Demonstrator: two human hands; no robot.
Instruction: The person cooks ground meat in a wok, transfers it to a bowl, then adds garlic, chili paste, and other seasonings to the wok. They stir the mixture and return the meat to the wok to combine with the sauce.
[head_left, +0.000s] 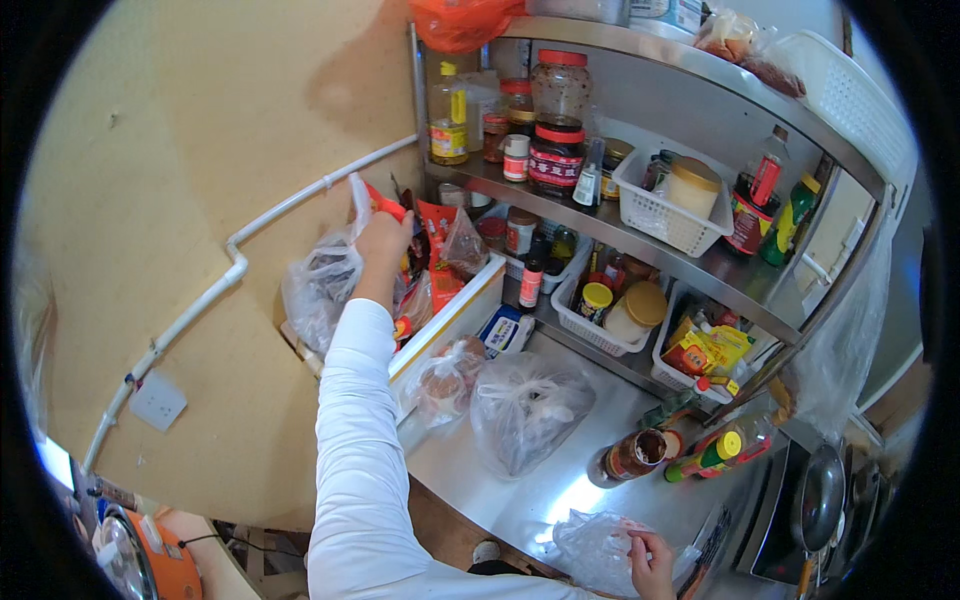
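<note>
Reaching into a white open-topped bin (450, 315) of packets, my left hand (384, 238) grips part of a red and clear plastic bag (361, 199). A bulky clear plastic bag (322, 281) lies just left of that forearm. At the counter's near edge, my right hand (651, 562) pinches the edge of a crumpled clear plastic bag (596, 544). Between the hands, a tied clear bag (525, 412) and a smaller knotted bag with brown contents (450, 379) rest on the steel counter. An open jar with dark residue (634, 454) stands beyond my right hand.
A steel shelf rack (637, 262) holds jars, bottles and white plastic baskets (671, 217). Yellow-capped bottles (705, 456) stand on the counter's right side, near a black wok (817, 499). A white pipe (191, 322) runs along the left wall. An orange appliance (169, 562) sits lower left.
</note>
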